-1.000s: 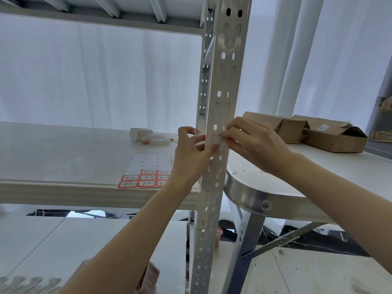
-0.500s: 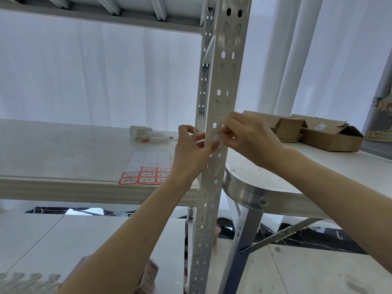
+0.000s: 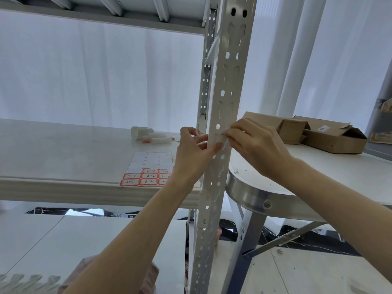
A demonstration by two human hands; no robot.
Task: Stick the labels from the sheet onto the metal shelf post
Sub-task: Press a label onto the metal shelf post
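A perforated grey metal shelf post [image 3: 224,85] stands upright in the middle of the view. A small label [image 3: 220,140] lies against its front face, at the height of my hands. My left hand [image 3: 192,158] pinches the label's left side with its thumb tip on the post. My right hand [image 3: 254,145] presses the label's right edge with its fingertips. The label sheet [image 3: 148,169] lies flat on the shelf board to the left of the post, its lower rows still holding red-bordered labels.
A white roll and tubes [image 3: 151,136] lie on the shelf board [image 3: 63,158] behind the sheet. To the right stands a round metal-rimmed table [image 3: 275,200] with open cardboard boxes [image 3: 322,134] on it. White curtains hang behind.
Both hands have kept to the same spot on the post, pressing the label. Only the view has shifted slightly.
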